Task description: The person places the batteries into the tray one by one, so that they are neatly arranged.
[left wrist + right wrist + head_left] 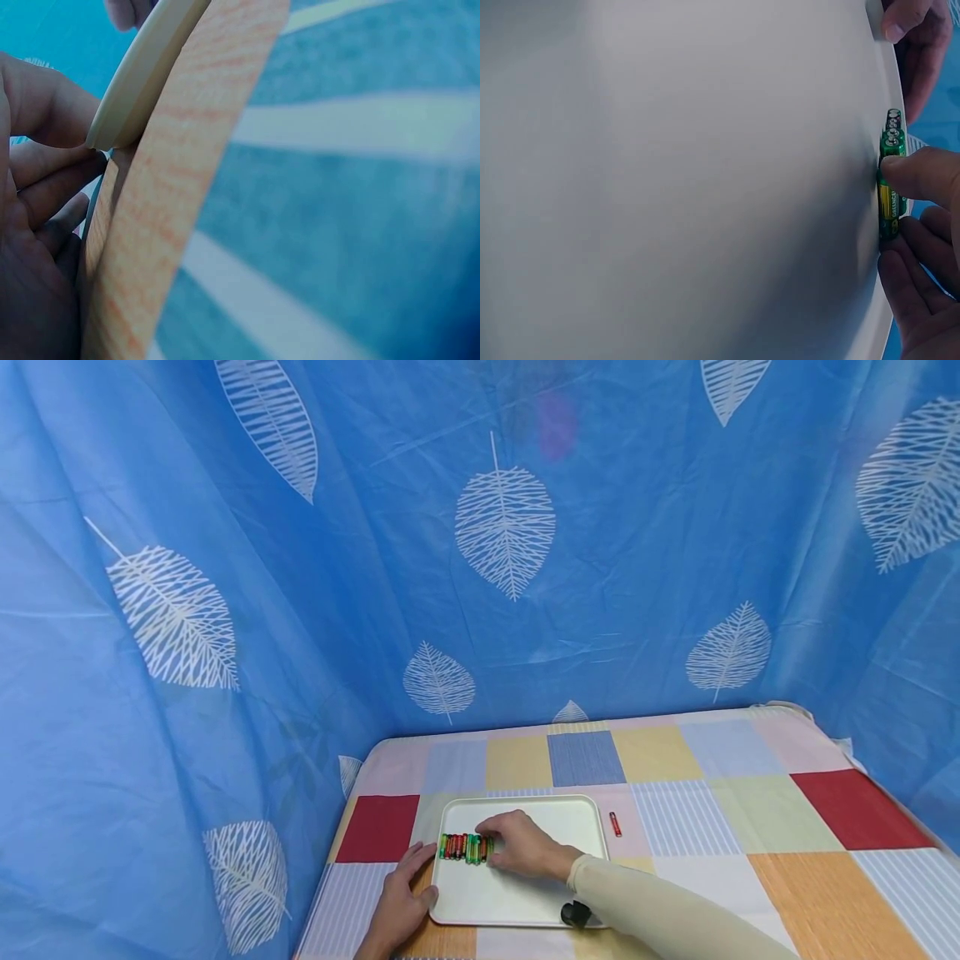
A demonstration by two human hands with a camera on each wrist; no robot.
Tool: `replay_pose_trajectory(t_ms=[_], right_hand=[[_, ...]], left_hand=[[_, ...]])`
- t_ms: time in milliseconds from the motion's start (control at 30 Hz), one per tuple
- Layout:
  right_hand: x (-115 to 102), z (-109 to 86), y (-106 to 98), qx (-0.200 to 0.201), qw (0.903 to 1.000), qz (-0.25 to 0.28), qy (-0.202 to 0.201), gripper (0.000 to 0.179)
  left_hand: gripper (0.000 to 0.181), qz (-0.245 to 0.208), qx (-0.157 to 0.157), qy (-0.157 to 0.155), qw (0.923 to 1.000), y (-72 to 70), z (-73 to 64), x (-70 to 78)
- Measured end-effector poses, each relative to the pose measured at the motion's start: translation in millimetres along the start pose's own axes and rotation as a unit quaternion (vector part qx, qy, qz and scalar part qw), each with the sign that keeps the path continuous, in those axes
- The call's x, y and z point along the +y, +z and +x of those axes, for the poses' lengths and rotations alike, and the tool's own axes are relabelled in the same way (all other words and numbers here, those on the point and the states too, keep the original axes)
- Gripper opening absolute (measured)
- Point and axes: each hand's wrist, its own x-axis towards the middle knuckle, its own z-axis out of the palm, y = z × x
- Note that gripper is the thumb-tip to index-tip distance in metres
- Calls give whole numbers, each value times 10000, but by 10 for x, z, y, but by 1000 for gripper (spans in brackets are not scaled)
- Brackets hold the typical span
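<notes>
A row of red and green batteries (461,847) lies side by side on the left half of a cream tray (517,895). At the row's right end, my right hand (523,845) holds a green battery (889,204) between thumb and fingers, still in line with the others. The right wrist view shows the thumb near one end of it and the fingertips at the other. My left hand (403,900) rests at the tray's left edge, fingers extended along it. In the left wrist view its thumb touches the tray rim (124,120).
A single red battery (615,824) lies on the patchwork tablecloth (757,814), right of the tray. A black device (575,914) sits below the right forearm at the tray's near edge. Blue leaf-printed curtain (600,568) hangs behind and beside the table.
</notes>
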Motion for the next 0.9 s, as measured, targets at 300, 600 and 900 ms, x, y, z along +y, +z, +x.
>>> replay_pose_trajectory(t_ms=[300, 600, 900], right_hand=[[-35, 4, -15, -45, 9998, -152, -73, 45], [-48, -7, -114, -36, 9998, -131, -130, 48], [2, -59, -333, -81, 9998, 165, -81, 52]], left_hand=[[67, -58, -35, 113, 9999, -6, -26, -8], [66, -56, -32, 120, 9999, -5, -17, -2], [66, 34, 21, 148, 9999, -10, -14, -7]])
